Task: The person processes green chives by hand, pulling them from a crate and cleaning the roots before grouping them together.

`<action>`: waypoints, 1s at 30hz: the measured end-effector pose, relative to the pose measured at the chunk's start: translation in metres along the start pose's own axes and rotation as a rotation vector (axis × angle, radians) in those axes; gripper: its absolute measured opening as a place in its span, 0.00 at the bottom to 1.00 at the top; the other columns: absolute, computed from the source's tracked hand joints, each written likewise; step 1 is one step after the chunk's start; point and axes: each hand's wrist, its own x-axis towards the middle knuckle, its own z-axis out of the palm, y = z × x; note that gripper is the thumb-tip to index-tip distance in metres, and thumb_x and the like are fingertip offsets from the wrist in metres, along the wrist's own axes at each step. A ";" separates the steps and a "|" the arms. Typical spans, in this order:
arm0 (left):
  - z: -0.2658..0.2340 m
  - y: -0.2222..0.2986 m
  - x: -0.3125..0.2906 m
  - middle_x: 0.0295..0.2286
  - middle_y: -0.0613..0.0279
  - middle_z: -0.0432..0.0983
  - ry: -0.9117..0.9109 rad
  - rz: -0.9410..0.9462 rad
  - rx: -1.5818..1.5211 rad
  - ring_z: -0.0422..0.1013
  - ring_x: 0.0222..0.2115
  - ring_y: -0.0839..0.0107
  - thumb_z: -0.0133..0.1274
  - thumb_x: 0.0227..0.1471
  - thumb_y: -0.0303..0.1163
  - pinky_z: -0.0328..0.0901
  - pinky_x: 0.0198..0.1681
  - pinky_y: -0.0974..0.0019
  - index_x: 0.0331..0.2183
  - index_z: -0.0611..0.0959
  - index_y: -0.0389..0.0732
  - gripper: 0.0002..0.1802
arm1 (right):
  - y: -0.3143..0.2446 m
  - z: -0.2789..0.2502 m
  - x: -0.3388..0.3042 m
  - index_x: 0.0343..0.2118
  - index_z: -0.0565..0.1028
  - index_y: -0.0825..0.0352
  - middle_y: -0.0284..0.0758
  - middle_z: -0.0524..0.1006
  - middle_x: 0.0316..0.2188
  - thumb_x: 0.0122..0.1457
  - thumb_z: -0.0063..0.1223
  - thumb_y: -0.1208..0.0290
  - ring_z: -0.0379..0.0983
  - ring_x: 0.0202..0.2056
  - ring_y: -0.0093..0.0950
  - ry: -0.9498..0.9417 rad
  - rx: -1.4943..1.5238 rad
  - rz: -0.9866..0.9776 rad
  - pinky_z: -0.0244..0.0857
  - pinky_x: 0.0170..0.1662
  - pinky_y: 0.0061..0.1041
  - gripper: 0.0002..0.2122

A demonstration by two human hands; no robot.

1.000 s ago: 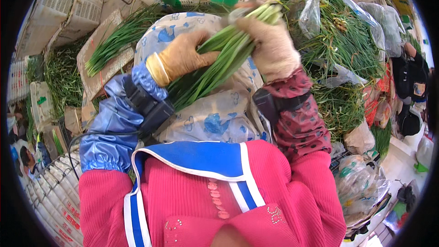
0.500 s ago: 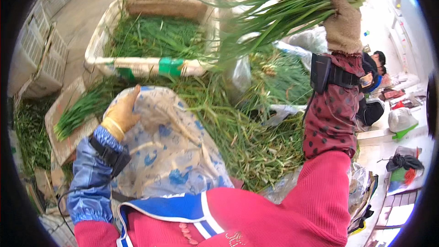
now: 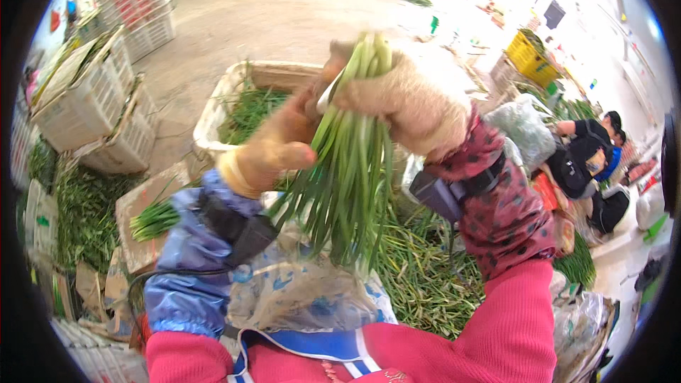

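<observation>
In front of my chest, stem ends up and long leaves hanging down, is a bunch of garlic chives (image 3: 347, 177). My right hand (image 3: 411, 103), in a light-brown knitted glove, is closed round its upper part. My left hand (image 3: 273, 145) is at the left side of the bunch, thumb spread away from the fingers. Motion blurs those fingertips, and whether they touch the stems is hard to see. A second bunch of chives (image 3: 154, 221) rests on a board (image 3: 131, 206) to the left. Below my hands, a patterned plastic sheet (image 3: 305, 294) covers my lap.
A white crate (image 3: 213, 117) with greens stands behind my hands. Loose leaves (image 3: 433, 291) are heaped at the right of my lap. Stacked crates (image 3: 89, 110) rise at the left. A person (image 3: 578, 156) sits at the right, near a yellow crate (image 3: 532, 60).
My right hand has brought the bunch from the upper right to the middle, turning it stem ends up. My left hand has moved right and up to meet it. The view has tipped farther up.
</observation>
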 end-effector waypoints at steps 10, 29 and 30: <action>0.028 -0.028 -0.065 0.45 0.49 0.74 0.225 -0.389 -0.582 0.74 0.41 0.59 0.57 0.51 0.36 0.71 0.44 0.57 0.52 0.70 0.37 0.28 | 0.068 0.031 0.005 0.66 0.48 0.64 0.41 0.57 0.62 0.38 0.61 0.87 0.57 0.61 0.33 0.121 -0.309 -0.301 0.67 0.52 0.30 0.49; -0.077 -0.007 -0.009 0.40 0.57 0.78 -0.027 -0.083 -0.120 0.76 0.39 0.68 0.50 0.56 0.32 0.71 0.43 0.65 0.46 0.77 0.36 0.17 | 0.062 0.017 0.032 0.61 0.53 0.76 0.55 0.67 0.54 0.51 0.59 0.73 0.70 0.51 0.44 0.092 -0.139 -0.382 0.69 0.50 0.29 0.36; -0.096 0.016 -0.005 0.42 0.57 0.77 0.122 0.017 0.614 0.75 0.41 0.67 0.49 0.58 0.31 0.70 0.46 0.66 0.49 0.76 0.36 0.18 | 0.086 -0.007 0.040 0.58 0.60 0.70 0.45 0.73 0.47 0.52 0.59 0.73 0.72 0.46 0.34 0.014 -0.299 -0.185 0.69 0.48 0.26 0.30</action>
